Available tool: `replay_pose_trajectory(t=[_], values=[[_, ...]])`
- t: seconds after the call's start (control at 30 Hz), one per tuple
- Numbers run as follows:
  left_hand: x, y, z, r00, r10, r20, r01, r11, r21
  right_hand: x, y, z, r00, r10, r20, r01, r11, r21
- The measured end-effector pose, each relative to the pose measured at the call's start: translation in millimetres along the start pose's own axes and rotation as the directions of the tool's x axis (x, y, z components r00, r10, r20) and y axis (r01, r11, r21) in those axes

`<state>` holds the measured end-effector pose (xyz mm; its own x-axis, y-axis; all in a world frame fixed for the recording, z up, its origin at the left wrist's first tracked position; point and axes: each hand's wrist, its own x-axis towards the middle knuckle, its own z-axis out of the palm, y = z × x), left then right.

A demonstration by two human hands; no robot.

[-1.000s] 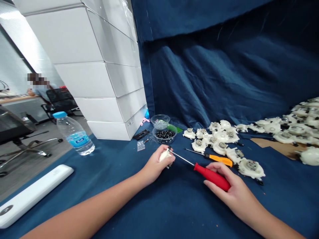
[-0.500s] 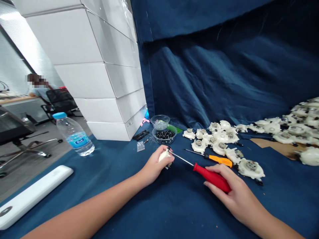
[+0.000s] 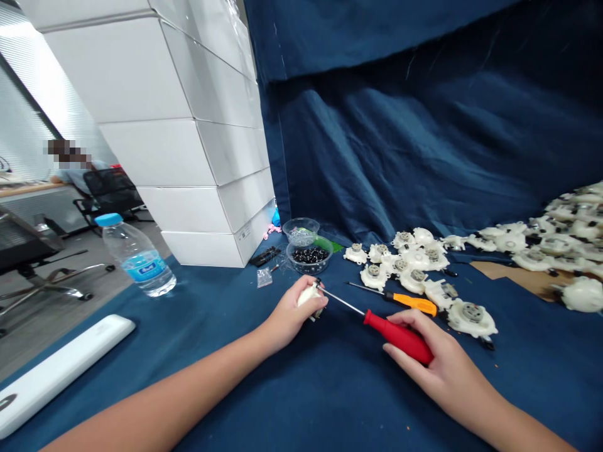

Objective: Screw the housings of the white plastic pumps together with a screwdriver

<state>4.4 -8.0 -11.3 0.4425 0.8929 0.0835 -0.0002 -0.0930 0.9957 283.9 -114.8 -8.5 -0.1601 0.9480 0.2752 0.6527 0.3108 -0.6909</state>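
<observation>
My left hand (image 3: 288, 314) is closed around a small white plastic part (image 3: 308, 294) and holds it down on the blue cloth (image 3: 301, 395). My right hand (image 3: 438, 364) grips the red handle of a screwdriver (image 3: 398, 336). Its thin metal shaft runs up and left, and its tip touches the top of the white part beside my left thumb. An orange-handled screwdriver (image 3: 409, 302) lies on the cloth just beyond the red one.
Several white round parts (image 3: 414, 267) lie scattered right of centre, with a bigger heap (image 3: 565, 242) at far right. Two clear bowls (image 3: 308, 254) stand behind my left hand. A water bottle (image 3: 136, 254), stacked white boxes (image 3: 179, 138) and a white flat bar (image 3: 56, 370) are at left.
Both hands keep their grip and place. The view has shifted slightly, so everything sits a little further left in the frame.
</observation>
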Motion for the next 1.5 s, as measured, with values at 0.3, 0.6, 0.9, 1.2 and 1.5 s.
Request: replay_pose_trajectory(t=[0.3,0.6,0.9,1.2,1.5], values=[[0.0,-2.3,0.3,1.000,0.005,-0.003,-0.005,1.000,-0.018,3.5,0.6,-0.8,0.993,0.100,0.059,-0.105,0.990,0.097],[1.4,-0.3,1.8,0.997,-0.021,-0.071,0.014,0.995,-0.097,3.3,1.6,-0.2,0.991,0.109,0.084,-0.118,0.985,0.122],[3.4,7.8,4.2,0.980,-0.084,-0.181,0.044,0.976,-0.215,0.1,1.6,-1.3,0.993,0.093,0.069,-0.101,0.987,0.127],[3.0,5.3,4.2,0.984,-0.070,-0.165,0.037,0.981,-0.192,0.9,0.8,-1.9,0.994,0.095,0.046,-0.101,0.986,0.132],[3.3,4.2,3.3,0.981,-0.064,-0.184,0.023,0.976,-0.218,0.9,0.3,-1.5,0.994,0.094,0.049,-0.099,0.987,0.125]])
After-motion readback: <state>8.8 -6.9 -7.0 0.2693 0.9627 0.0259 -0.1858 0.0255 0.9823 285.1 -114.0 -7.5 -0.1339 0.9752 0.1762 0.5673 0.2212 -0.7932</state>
